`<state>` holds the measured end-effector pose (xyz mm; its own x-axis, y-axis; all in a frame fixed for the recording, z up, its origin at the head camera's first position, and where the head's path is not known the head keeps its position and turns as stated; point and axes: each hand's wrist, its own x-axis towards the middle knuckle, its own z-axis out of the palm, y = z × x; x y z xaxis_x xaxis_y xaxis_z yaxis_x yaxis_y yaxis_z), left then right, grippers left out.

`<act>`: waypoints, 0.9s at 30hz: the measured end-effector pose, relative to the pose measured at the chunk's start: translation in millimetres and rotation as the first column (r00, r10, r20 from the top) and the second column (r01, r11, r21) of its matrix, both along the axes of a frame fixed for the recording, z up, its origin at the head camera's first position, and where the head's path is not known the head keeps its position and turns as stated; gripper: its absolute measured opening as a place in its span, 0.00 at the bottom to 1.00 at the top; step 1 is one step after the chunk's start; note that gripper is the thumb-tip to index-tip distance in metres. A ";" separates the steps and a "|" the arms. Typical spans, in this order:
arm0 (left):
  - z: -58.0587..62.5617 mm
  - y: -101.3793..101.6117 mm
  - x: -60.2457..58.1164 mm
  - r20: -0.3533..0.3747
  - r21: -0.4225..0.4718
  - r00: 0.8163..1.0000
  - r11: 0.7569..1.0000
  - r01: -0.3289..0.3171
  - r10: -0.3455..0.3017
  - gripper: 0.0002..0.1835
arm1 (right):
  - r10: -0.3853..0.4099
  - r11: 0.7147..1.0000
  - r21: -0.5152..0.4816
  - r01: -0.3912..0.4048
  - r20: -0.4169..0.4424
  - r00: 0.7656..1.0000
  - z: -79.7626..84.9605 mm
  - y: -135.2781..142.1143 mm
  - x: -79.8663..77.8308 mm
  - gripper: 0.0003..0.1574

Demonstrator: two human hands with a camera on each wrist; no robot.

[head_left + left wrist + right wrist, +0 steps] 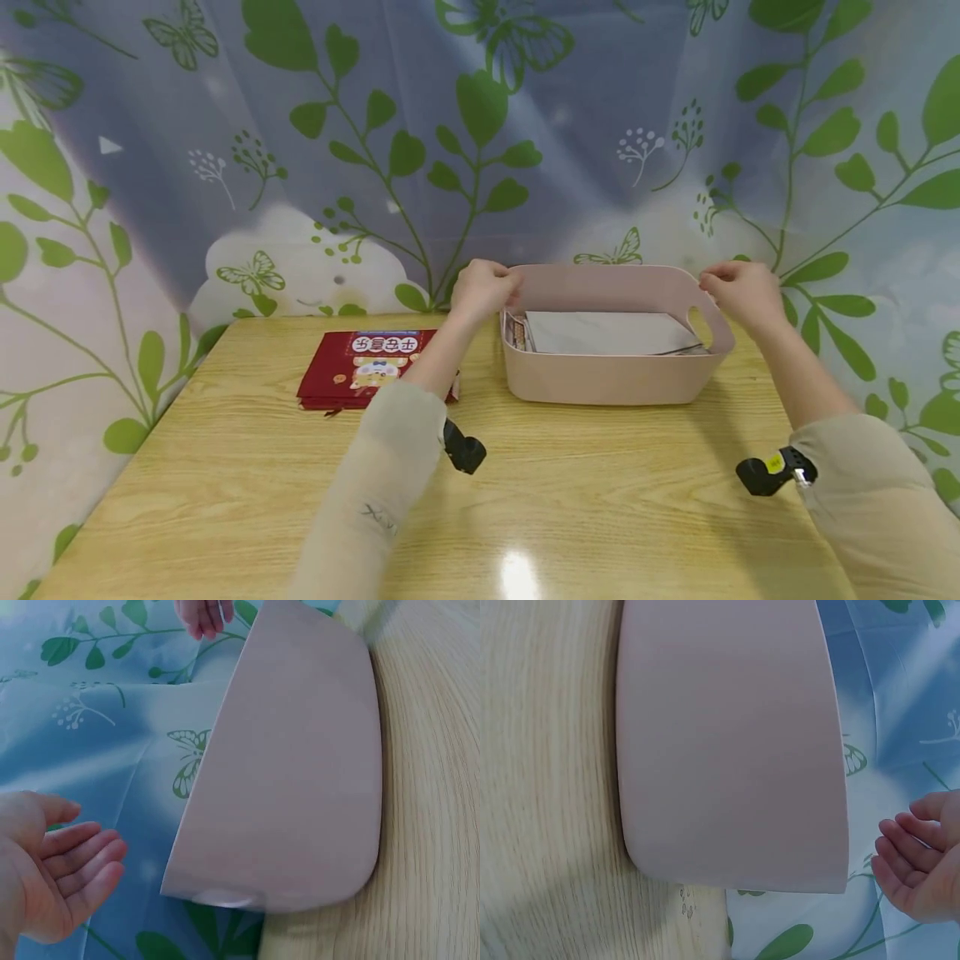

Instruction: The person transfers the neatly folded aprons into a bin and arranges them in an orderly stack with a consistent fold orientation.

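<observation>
The red bag [345, 358] lies flat on the table [600, 500]. The left hand [482, 289], loose and gripping nothing, is beside the bin [600, 382], whose walls seemingly keep the white sheet [607, 333] contained. The right hand [744, 293], equally released, is near the handle hole [701, 325], presumably for easy hold.

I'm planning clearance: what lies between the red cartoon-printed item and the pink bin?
The head view shows a bare strip of wooden tabletop; the left hand hovers above its far end.
</observation>
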<state>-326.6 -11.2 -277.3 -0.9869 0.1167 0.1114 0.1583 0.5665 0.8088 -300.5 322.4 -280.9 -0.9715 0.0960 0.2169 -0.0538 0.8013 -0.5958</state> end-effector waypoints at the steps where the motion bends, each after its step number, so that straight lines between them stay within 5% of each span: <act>1: -0.5 -2.9 1.2 -0.023 -0.032 1.000 0.999 -0.003 0.002 0.15 | 0.005 1.000 0.028 -0.004 -0.021 1.000 0.1 -2.3 1.3 0.28; 8: -2.1 -20.2 6.9 -0.126 -0.190 0.992 0.980 -0.053 0.030 0.16 | 0.059 0.988 0.149 -0.041 -0.124 0.991 1.6 -16.6 7.1 0.24; 14: -3.3 -31.6 11.6 -0.202 -0.312 0.978 0.944 -0.107 0.044 0.17 | 0.086 0.949 0.315 -0.028 -0.171 0.982 2.7 -29.6 14.2 0.19; 27: -17.8 -67.0 27.9 -0.237 -0.445 0.970 0.894 -0.058 -0.055 0.16 | 0.227 0.891 0.442 -0.101 -0.242 0.943 3.1 -61.2 21.5 0.15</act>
